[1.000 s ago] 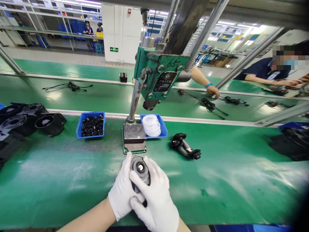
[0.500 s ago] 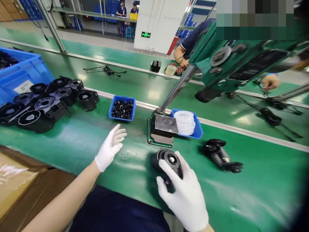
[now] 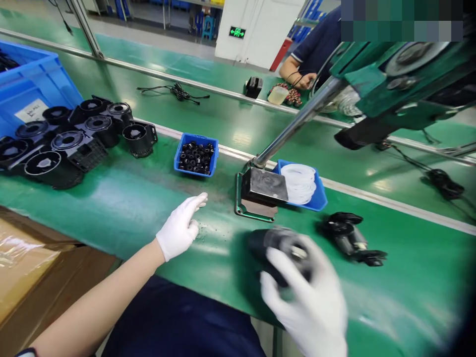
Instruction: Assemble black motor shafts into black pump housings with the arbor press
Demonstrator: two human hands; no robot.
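- Nearest, the right hand [image 3: 308, 302], gloved in white and blurred, closes its fingers over a black round housing [image 3: 278, 248] with a small metal centre; the part sits low over the green surface [image 3: 111, 208] at its near edge, and whether it touches the surface cannot be told.
- Beside it, the left hand [image 3: 180, 229], also gloved, is open and holds nothing; its fingers stretch forward just above the surface, pointing toward the small blue bin.
- Judged from this layout, the housing in hand is not yet on the press base [image 3: 260, 191], whose steel block is bare, so the pressing step appears outstanding.
- To the right, one black motor-like assembly [image 3: 351, 238] lies on its side, apart from the press; it may be a finished unit, though this cannot be confirmed.
- Further back, the bin of small black rings [image 3: 196, 156] and the bin of white rings [image 3: 301, 183] flank the base, both well stocked.
- At far left, a cluster of black housings [image 3: 74, 139] waits near a large blue crate [image 3: 37, 89], indicating much work remains.
- Beyond, the green press head [image 3: 401, 84] overhangs, and another person's hand [image 3: 303, 79] works at the far line.
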